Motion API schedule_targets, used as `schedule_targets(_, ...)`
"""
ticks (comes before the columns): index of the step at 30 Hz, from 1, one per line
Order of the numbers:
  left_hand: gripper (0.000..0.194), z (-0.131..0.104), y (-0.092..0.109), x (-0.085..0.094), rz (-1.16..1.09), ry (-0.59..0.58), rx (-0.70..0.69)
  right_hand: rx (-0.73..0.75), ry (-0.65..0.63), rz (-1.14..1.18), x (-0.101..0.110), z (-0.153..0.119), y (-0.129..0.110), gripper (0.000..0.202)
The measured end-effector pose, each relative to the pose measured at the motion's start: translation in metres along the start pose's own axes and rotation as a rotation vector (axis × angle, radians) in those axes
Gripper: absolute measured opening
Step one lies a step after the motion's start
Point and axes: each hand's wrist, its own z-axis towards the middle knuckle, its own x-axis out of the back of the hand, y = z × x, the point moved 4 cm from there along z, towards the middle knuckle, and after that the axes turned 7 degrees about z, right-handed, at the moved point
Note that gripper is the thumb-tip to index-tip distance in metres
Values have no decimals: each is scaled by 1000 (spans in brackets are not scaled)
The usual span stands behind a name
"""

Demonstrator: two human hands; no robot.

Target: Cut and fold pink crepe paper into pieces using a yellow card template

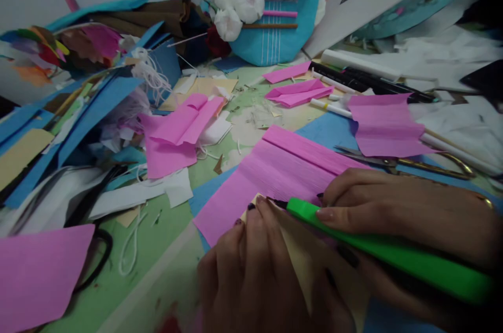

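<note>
My right hand (396,212) is wrapped round a bright green utility knife (377,254), its dark narrow tip pointing left by my left fingertips. My left hand (259,270) lies with fingers stretched out, pressing a tan piece of card (302,254) onto pink crepe paper (251,181). Under the crepe paper is a blue sheet (326,134). The knife's tip is at the card's upper edge; whether it touches the paper I cannot tell. Part of the card is hidden under my hands.
Scissors with gold handles (396,164) lie behind my right hand, beside a pink piece (387,126). Folded pink paper (181,129), white string (131,249) and paper scraps lie left. A blue board with white flowers (271,34) and black markers (353,79) are at the back.
</note>
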Motion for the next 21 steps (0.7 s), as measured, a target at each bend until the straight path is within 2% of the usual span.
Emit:
schedule_targets(4,69,-1,2,1,-14,-12,26,28,-6,-54,3,3,-5,16)
schedule_targets(9,68,-2,2,2,-8,-16,5,75,58,-73,6,0,-8,12)
schedule_targets(13,68,-2,1,2,17,-28,-8,49,14,-113,4,-4,-6,11)
schedule_targets(21,68,1,4,6,60,-111,-13,-24,10,-54,7,-13,-4,18)
